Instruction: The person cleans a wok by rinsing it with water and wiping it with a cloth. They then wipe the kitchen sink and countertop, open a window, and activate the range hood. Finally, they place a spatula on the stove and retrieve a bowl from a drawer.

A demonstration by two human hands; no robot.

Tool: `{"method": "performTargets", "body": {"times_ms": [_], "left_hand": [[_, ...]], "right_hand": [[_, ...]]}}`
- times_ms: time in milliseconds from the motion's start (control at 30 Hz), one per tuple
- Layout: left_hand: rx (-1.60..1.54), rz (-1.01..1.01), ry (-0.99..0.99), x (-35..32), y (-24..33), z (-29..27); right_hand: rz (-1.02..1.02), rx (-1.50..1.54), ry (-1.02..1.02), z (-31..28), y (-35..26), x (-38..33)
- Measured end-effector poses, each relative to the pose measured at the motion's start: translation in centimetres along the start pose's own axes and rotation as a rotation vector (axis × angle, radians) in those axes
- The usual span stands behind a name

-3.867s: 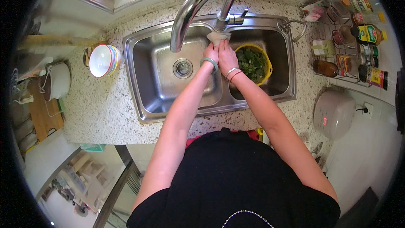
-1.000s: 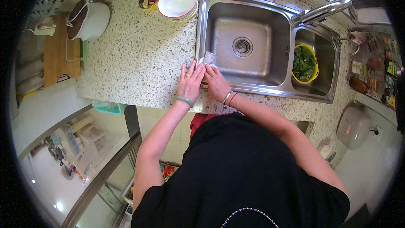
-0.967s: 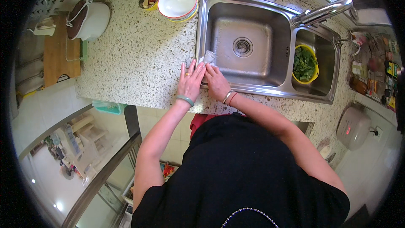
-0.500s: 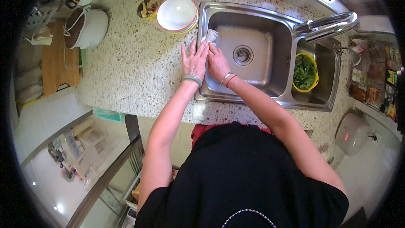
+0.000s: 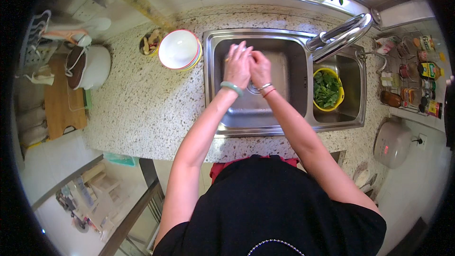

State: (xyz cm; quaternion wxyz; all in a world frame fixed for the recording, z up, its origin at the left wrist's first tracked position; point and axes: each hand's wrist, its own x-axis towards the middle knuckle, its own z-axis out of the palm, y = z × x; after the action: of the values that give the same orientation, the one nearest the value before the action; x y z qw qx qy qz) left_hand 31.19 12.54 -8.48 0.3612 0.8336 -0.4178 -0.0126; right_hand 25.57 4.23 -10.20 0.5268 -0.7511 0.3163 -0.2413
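Observation:
Over the large steel sink basin (image 5: pixel 294 95), my two hands are brought together. My left hand (image 5: pixel 238 68) wears a green bangle at the wrist, and its fingers are bent in toward the other hand. My right hand (image 5: pixel 261 70), with a silver bangle and a red cord, is closed against it. Whatever lies between them is hidden by the fingers. Left of the sink stands a stack of bowls (image 5: pixel 178 50), white inside with coloured rims. In the small right basin a yellow basket (image 5: pixel 342 96) holds green leaves (image 5: pixel 326 89).
A steel faucet (image 5: pixel 348 33) arches at the sink's back right. A small container of scraps (image 5: pixel 150 42) stands behind the bowls. At the left are a white pot (image 5: pixel 98 68) and a wooden board (image 5: pixel 64 99). A rack of jars (image 5: pixel 412 73) hangs at right.
Both hands have moved from the sink's left rim to over the large basin. The crumpled whitish thing seen at the fingers before is now out of sight. The view has shifted.

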Motion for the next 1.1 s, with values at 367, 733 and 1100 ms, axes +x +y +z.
{"method": "performTargets", "body": {"times_ms": [367,733,1100], "left_hand": [[-0.095,0.349,-0.268,11.8,6.0,11.8],[-0.047,0.196,-0.212,15.3,0.0,10.9],[0.012,-0.088,0.031,8.8,-3.6,4.1]], "right_hand": [[-0.214,-0.495,0.252,-12.6,5.7,9.3],[-0.489,-0.652,0.323,-4.9,6.5,13.6],[-0.638,-0.539,0.085,1.7,2.6,10.7]]}}
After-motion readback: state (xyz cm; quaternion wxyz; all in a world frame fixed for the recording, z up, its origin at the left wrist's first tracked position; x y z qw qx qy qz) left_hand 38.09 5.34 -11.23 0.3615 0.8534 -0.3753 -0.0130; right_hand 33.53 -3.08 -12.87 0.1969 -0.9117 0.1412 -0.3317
